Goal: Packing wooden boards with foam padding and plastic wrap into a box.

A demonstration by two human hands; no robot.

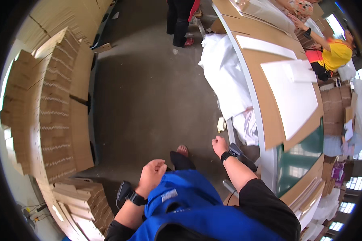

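Observation:
My left hand (153, 174) hangs in front of the blue apron (185, 186), its fingers curled in and nothing visible in them. Farther right, my right hand (219, 145) is held out over the floor in a loose fist, also with nothing showing in it. It is nearest to the metal edge of the long worktable (256, 108), without touching it. Each wrist carries a dark band with a black device. On the worktable lie brown cardboard sheets (255, 60) and a white sheet (289, 98).
Stacked flat cardboard (56, 104) lines the left side. White plastic sheeting (225, 76) bulges from under the table into the walkway (149, 84). A person in dark trousers (181, 20) stands ahead. Another person in a yellow top (337, 55) is across the table.

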